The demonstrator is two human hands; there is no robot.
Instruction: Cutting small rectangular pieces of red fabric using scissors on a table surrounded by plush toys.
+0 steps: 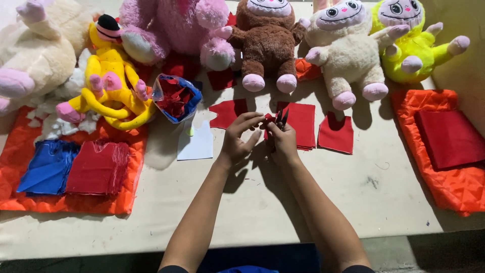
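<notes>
My right hand [284, 141] grips a pair of dark scissors [281, 119], blades pointing away from me. My left hand [239, 135] pinches a small red fabric piece [267, 118] right at the blades. Both hands meet over the beige table [262, 202], just in front of a stack of red fabric squares [302, 124]. Two more red cut pieces lie flat to either side: one [228, 112] on the left, one [336, 134] on the right.
Plush toys line the far edge: cream [35, 50], yellow [108, 76], pink [172, 25], brown [267, 43], cream-white [348, 55], lime [414, 45]. A blue bag of red scraps [176, 97], white paper [197, 144], orange quilted mats with blue and red fabric stacks [76, 167] and a red stack [447, 139].
</notes>
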